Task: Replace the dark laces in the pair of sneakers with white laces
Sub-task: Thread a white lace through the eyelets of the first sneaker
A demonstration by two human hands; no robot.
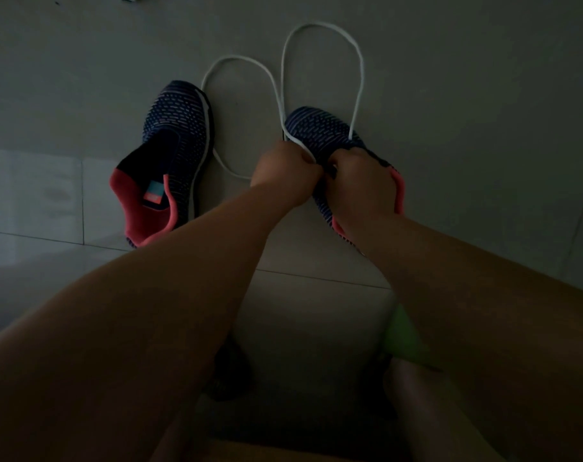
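Two dark blue knit sneakers with pink collars lie on the tiled floor. The left sneaker has no lace in it and nobody touches it. The right sneaker sits under both my hands. A white lace runs out of that shoe's front in two big loops across the floor. My left hand pinches the lace at the shoe's left eyelet row. My right hand grips the shoe's tongue area, fingers curled over it. The eyelets are hidden by my hands.
Grey floor tiles spread all round the shoes. A dark lace-like heap lies near my knees at the bottom, next to something green. The light is dim.
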